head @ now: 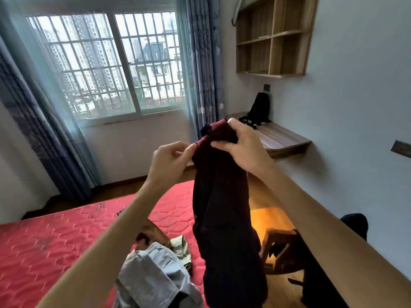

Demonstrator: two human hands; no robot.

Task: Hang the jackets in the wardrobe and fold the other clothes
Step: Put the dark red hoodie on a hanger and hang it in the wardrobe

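Observation:
A dark maroon garment (222, 207) hangs in the air in front of me, its lower end reaching down past the bed's edge. My right hand (242, 145) grips its top edge from the right. My left hand (173, 156) pinches the same top edge from the left. A grey garment (153, 278) lies crumpled on the red mattress (55, 241) below my left forearm, with a khaki piece (181, 245) and a brown piece (151, 232) beside it.
A wooden chair (280, 247) with dark cloth on it stands right of the bed. A wall desk (280, 138) holds a black backpack (258, 110). Wooden shelves (271, 38) hang above. A barred window (111, 65) with blue curtains faces me.

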